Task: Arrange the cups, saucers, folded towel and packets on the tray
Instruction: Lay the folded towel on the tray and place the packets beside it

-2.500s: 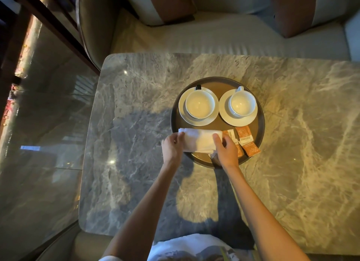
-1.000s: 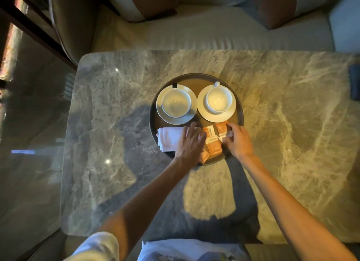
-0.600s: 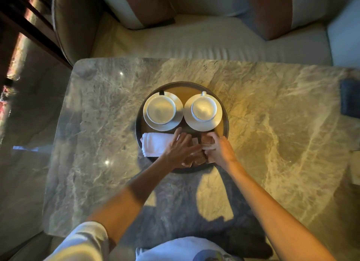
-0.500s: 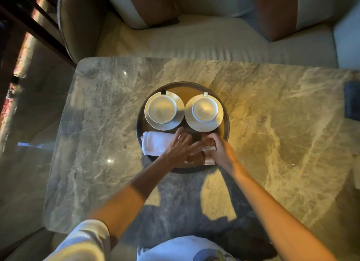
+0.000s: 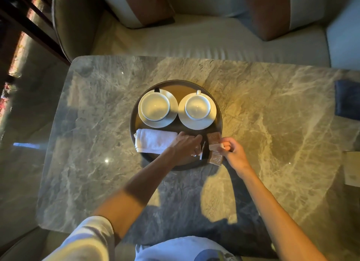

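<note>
Since half a second ago the right hand (image 5: pixel 232 153) draws rightward, pinching brown packets (image 5: pixel 214 143) at the round dark tray's (image 5: pixel 134 112) lower edge, frame centre; left hand (image 5: pixel 185 143), fingers extended, overlaps the folded white towel (image 5: pixel 153 141); white cups on saucers (image 5: pixel 158 108) sit above.

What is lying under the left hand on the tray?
The left hand covers the right end of the folded towel and some packets; only their edges show beside its fingers. How many packets lie beneath cannot be seen.
</note>
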Demonstrator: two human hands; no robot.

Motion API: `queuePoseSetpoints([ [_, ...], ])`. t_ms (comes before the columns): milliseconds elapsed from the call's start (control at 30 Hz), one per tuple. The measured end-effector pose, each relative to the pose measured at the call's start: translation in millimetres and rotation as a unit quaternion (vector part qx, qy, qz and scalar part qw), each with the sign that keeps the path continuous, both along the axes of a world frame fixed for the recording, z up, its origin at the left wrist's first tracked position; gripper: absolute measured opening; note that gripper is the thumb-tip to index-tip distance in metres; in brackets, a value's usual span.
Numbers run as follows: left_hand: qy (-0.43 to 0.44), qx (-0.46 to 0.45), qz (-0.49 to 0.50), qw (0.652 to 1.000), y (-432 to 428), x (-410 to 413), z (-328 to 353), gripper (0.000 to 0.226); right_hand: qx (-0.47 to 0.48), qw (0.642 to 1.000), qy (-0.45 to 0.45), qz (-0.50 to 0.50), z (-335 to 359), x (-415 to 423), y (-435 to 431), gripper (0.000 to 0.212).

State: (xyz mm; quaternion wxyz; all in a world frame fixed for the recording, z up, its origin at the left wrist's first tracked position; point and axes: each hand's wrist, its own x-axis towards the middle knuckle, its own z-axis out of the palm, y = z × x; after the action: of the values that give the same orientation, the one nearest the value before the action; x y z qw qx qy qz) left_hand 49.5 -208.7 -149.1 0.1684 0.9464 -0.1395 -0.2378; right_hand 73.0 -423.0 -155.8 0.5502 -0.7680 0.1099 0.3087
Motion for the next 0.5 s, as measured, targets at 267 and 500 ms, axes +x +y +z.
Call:
queuePoseSetpoints([
  [267,0.182,-0.132,0.283,0.932,-14,1,6,0.012,0.113,0.985,0.060,-0.118,3,-13,-11,0.058],
  [500,0.195,-0.455,0.463,0.735,-17,-33,15,0.036,0.126,0.978,0.114,-0.118,13,-22,3,0.055],
])
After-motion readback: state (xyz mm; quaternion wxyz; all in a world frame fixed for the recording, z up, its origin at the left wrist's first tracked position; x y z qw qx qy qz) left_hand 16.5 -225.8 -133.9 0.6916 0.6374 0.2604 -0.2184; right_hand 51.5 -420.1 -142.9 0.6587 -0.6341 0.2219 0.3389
